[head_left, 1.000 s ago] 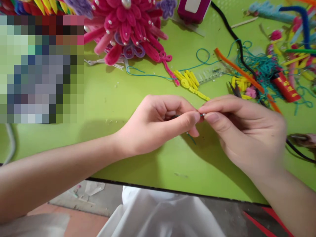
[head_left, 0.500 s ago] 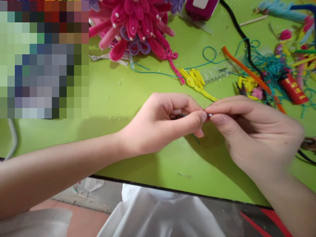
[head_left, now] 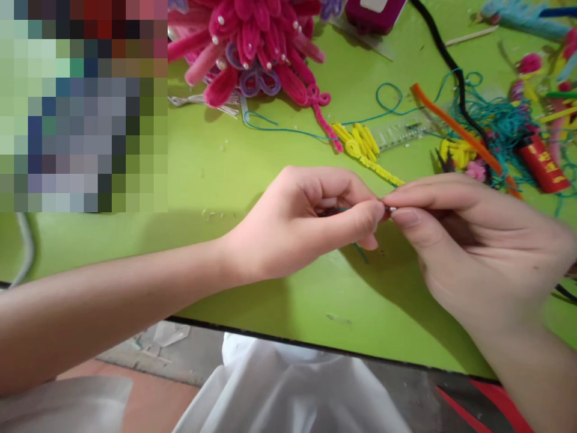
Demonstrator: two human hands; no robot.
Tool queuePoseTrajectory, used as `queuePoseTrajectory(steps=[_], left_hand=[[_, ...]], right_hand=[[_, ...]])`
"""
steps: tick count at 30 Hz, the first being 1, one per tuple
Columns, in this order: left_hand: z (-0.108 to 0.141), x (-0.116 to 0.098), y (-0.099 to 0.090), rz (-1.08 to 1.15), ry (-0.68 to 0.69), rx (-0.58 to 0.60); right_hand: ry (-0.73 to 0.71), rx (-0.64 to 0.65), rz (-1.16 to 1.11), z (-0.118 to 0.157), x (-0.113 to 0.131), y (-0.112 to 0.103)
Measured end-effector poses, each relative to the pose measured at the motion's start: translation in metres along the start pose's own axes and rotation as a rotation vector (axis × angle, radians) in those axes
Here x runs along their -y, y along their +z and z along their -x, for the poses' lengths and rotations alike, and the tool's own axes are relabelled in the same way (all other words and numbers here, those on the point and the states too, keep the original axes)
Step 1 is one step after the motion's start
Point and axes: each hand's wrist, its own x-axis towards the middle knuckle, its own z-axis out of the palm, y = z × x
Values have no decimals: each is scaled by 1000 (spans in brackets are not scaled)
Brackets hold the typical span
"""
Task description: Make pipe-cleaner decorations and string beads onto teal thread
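Observation:
My left hand [head_left: 315, 222] is closed, its thumb and forefinger pinched together at the middle of the view. A thin teal cord [head_left: 362, 254] hangs out below its fingers, and another bit of it shows inside the curled hand. Tip to tip with it, my right hand [head_left: 491, 240] pinches a tiny silvery bead-like piece [head_left: 393, 209]. Most of this piece is hidden by the fingertips, so its exact kind is unclear. Just behind the right fingertips lies a yellow fuzzy strip [head_left: 383, 173] on the green table [head_left: 279, 313].
A pink pipe-cleaner flower [head_left: 252, 42] with pearl beads stands at the back, beside a purple box [head_left: 374, 15]. To the right lie tangled teal cord [head_left: 500, 123], an orange pipe cleaner [head_left: 455, 126], a red tube [head_left: 543, 162] and a black cable [head_left: 444, 54]. The upper left is pixelated.
Both hands keep the same pinch, fingertips together. The hands and the things on the table sit slightly farther right in the view.

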Motion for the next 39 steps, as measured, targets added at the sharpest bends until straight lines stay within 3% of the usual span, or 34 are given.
queuePoseTrajectory(steps=[6,10,14,22,28,39], left_hand=[[0,-1,0,-5,-7,2],[-1,-1,0,-3,-6,3],[-1,0,0,1,3,9],[-3,0,0,53,22,53],[-2,2,-1,9,39,58],[-3,0,-2,-73,40,70]], right_hand=[[-15,6,36,0,3,-1],[63,54,55,0,6,-3],[-10,-5,-5,0,2,-3],[123,47,15,-2,7,-7],[-27,-3,-36,0,-7,-6],[-99,-8,120,-1,-6,-8]])
